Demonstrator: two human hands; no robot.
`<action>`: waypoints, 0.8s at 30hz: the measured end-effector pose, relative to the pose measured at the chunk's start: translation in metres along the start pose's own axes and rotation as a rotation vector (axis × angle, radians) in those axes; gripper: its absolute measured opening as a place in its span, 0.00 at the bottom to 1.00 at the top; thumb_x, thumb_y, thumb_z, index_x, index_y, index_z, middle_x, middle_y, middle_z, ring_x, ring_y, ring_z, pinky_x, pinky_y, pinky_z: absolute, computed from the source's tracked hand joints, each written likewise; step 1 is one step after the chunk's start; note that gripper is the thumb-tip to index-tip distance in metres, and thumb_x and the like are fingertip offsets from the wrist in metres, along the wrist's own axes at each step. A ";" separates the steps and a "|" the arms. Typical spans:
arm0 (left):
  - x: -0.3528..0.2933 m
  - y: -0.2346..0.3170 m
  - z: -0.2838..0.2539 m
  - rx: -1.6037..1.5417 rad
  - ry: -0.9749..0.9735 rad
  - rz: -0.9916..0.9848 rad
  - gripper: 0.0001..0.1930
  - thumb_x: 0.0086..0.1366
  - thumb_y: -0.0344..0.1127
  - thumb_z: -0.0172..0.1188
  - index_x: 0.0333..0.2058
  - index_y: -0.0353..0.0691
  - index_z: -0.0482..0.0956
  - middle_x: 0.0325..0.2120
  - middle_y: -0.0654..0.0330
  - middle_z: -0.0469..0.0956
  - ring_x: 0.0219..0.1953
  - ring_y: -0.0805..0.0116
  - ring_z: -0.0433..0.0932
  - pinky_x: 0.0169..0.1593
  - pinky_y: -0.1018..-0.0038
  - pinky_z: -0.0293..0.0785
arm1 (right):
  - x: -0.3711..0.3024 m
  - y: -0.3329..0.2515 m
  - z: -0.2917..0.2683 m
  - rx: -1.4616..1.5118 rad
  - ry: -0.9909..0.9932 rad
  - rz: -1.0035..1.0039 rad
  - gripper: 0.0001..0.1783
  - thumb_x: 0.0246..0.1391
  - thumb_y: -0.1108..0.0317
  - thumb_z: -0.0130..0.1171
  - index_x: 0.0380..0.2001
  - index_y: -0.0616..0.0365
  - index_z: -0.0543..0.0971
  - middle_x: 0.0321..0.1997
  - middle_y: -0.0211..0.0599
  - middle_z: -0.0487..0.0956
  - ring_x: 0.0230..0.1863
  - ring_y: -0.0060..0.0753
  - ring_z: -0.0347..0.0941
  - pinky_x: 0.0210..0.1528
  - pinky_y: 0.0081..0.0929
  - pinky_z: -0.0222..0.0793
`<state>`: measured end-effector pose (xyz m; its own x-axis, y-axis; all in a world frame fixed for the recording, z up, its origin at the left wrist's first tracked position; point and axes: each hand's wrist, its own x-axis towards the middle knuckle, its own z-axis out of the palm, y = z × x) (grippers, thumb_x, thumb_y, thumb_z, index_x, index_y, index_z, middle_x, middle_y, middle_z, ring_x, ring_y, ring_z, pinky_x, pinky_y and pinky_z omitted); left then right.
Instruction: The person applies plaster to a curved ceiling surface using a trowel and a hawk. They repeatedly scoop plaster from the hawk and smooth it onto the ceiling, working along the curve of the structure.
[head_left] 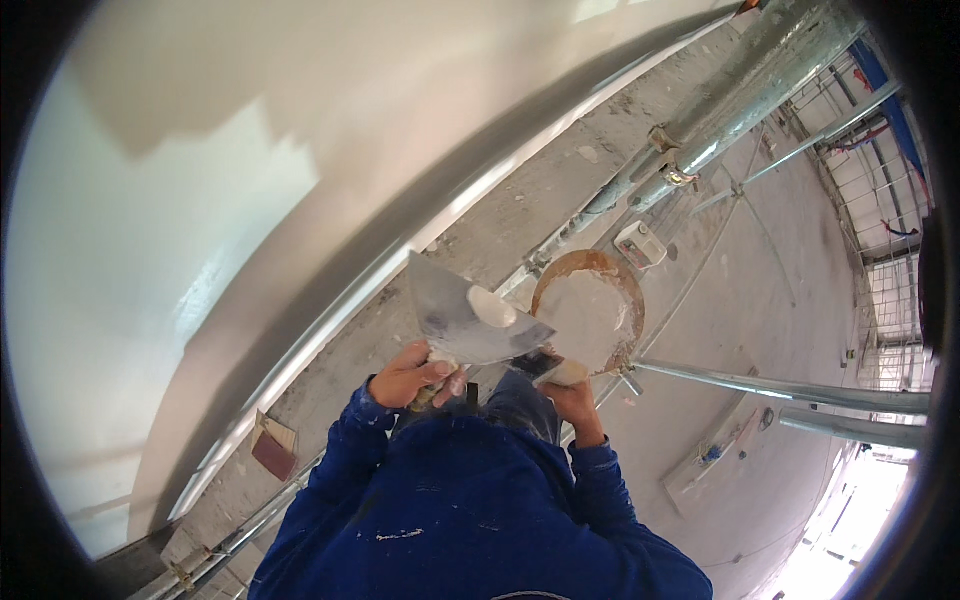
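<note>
Head view, looking down past my own chest: I note both forearms in blue sleeves [470, 500] spattered with white, raised in front of me. My left hand [408, 375] is wrapped tight around the handle of a broad steel trowel [462, 318], fingers fully curled on it. The blade is tilted, its flat face turned up, and a small lump of white plaster [492, 306] sits near its far edge. My right hand [570, 392] grips the handle of a second, smaller tool [545, 368]; the fist is closed on it, and the tool's dark blade meets the lower corner of the trowel. I cannot tell the exact shape of that blade, as the trowel covers part of it.

Just beyond the two tools stands a round bucket [590, 308] with a rust-brown rim, filled with white plaster. It lies directly past my right hand, near the trowel's right corner. Metal scaffold tubes [700, 150] run diagonally behind the bucket, and further tubes cross at lower right. A smooth white wall [200, 200] fills the left of the picture. A small brown-faced sanding block [272, 450] rests on the grey ledge at lower left, well apart from both hands
</note>
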<state>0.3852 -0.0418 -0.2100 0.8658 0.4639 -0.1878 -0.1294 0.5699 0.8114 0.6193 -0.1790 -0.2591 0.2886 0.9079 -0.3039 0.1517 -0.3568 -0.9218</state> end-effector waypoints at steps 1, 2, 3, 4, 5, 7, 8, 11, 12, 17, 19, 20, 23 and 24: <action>0.008 0.002 0.001 0.010 0.044 0.012 0.17 0.59 0.44 0.50 0.32 0.32 0.68 0.20 0.59 0.70 0.17 0.75 0.67 0.20 0.81 0.63 | 0.005 0.027 -0.004 0.366 0.101 0.166 0.22 0.33 0.82 0.53 0.39 0.61 0.71 0.36 0.36 0.74 0.38 0.37 0.71 0.48 0.30 0.61; 0.013 0.001 0.002 0.009 0.093 0.012 0.17 0.59 0.44 0.51 0.32 0.32 0.68 0.20 0.59 0.70 0.16 0.75 0.67 0.20 0.81 0.63 | 0.011 0.029 -0.010 0.519 0.189 0.165 0.24 0.33 0.82 0.53 0.41 0.61 0.69 0.38 0.37 0.73 0.40 0.37 0.69 0.49 0.30 0.60; 0.019 0.000 0.003 0.008 0.142 0.012 0.17 0.58 0.44 0.51 0.32 0.32 0.68 0.20 0.59 0.70 0.16 0.75 0.67 0.20 0.81 0.63 | 0.018 0.031 -0.018 0.671 0.279 0.164 0.27 0.32 0.83 0.52 0.43 0.61 0.67 0.41 0.38 0.71 0.43 0.38 0.67 0.49 0.30 0.60; 0.028 -0.002 0.005 0.007 0.191 0.012 0.17 0.58 0.44 0.51 0.32 0.33 0.68 0.19 0.60 0.70 0.16 0.75 0.67 0.19 0.81 0.63 | 0.027 0.033 -0.027 0.824 0.370 0.164 0.29 0.32 0.84 0.51 0.45 0.61 0.65 0.43 0.39 0.70 0.46 0.38 0.65 0.50 0.30 0.59; 0.035 -0.006 0.009 0.006 0.255 -0.018 0.16 0.57 0.44 0.53 0.31 0.33 0.68 0.19 0.60 0.70 0.15 0.74 0.67 0.19 0.81 0.64 | 0.036 0.044 -0.043 0.883 0.370 0.253 0.32 0.31 0.84 0.49 0.48 0.61 0.62 0.46 0.39 0.66 0.51 0.37 0.60 0.53 0.32 0.57; 0.052 -0.020 0.012 0.011 0.282 -0.072 0.16 0.56 0.43 0.54 0.32 0.33 0.68 0.19 0.60 0.70 0.15 0.74 0.68 0.20 0.81 0.64 | 0.051 0.054 -0.068 1.068 0.393 0.247 0.32 0.33 0.84 0.49 0.48 0.58 0.62 0.45 0.38 0.66 0.49 0.39 0.61 0.52 0.33 0.57; 0.062 -0.028 0.013 0.009 0.300 -0.102 0.16 0.56 0.43 0.54 0.32 0.33 0.68 0.19 0.60 0.70 0.15 0.74 0.68 0.20 0.81 0.64 | 0.058 0.063 -0.080 1.158 0.403 0.251 0.32 0.33 0.84 0.49 0.48 0.57 0.61 0.44 0.37 0.66 0.48 0.39 0.62 0.51 0.33 0.58; 0.101 -0.042 0.021 0.012 0.419 -0.140 0.12 0.56 0.38 0.55 0.30 0.34 0.69 0.19 0.60 0.70 0.17 0.74 0.69 0.21 0.79 0.64 | 0.069 0.088 -0.110 1.221 0.360 0.378 0.31 0.36 0.82 0.49 0.50 0.59 0.59 0.46 0.38 0.65 0.49 0.40 0.61 0.54 0.37 0.55; 0.114 -0.048 0.019 0.017 0.481 -0.145 0.11 0.56 0.37 0.55 0.30 0.34 0.69 0.19 0.60 0.70 0.17 0.74 0.69 0.22 0.79 0.64 | 0.072 0.091 -0.119 1.228 0.348 0.408 0.32 0.36 0.82 0.49 0.50 0.59 0.59 0.46 0.38 0.65 0.49 0.40 0.61 0.54 0.37 0.56; 0.152 -0.104 -0.065 0.898 0.796 0.144 0.10 0.55 0.34 0.55 0.32 0.33 0.70 0.18 0.58 0.71 0.18 0.74 0.70 0.23 0.79 0.66 | 0.083 0.104 -0.137 1.030 0.286 0.574 0.32 0.37 0.81 0.48 0.51 0.60 0.58 0.46 0.38 0.65 0.48 0.40 0.62 0.53 0.37 0.58; 0.170 -0.098 -0.074 0.428 0.915 0.113 0.11 0.54 0.34 0.56 0.32 0.32 0.70 0.19 0.58 0.72 0.18 0.73 0.70 0.23 0.78 0.67 | 0.093 0.121 -0.141 0.957 0.255 0.600 0.32 0.36 0.80 0.49 0.51 0.60 0.58 0.45 0.38 0.65 0.47 0.39 0.63 0.51 0.35 0.60; 0.174 -0.094 -0.076 0.199 0.962 0.109 0.12 0.54 0.35 0.56 0.32 0.32 0.70 0.19 0.57 0.72 0.18 0.72 0.71 0.23 0.77 0.68 | 0.098 0.132 -0.144 0.957 0.232 0.612 0.33 0.35 0.80 0.49 0.51 0.60 0.58 0.45 0.38 0.65 0.47 0.38 0.63 0.51 0.35 0.61; 0.174 -0.109 -0.084 0.209 1.052 0.177 0.14 0.52 0.36 0.58 0.32 0.31 0.69 0.20 0.56 0.72 0.18 0.69 0.72 0.21 0.75 0.68 | 0.125 0.154 -0.145 0.868 0.181 0.730 0.34 0.33 0.74 0.52 0.50 0.61 0.58 0.44 0.39 0.65 0.49 0.40 0.61 0.54 0.37 0.58; 0.174 -0.113 -0.084 0.228 1.092 0.224 0.16 0.51 0.36 0.59 0.34 0.31 0.68 0.21 0.55 0.72 0.17 0.69 0.71 0.19 0.76 0.67 | 0.134 0.160 -0.143 0.857 0.176 0.747 0.34 0.33 0.73 0.52 0.50 0.61 0.58 0.44 0.39 0.65 0.49 0.40 0.61 0.53 0.38 0.58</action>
<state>0.5102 0.0314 -0.3814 -0.0642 0.9462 -0.3173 -0.0410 0.3152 0.9482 0.8171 -0.1455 -0.4130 0.1743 0.4655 -0.8677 -0.7862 -0.4648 -0.4072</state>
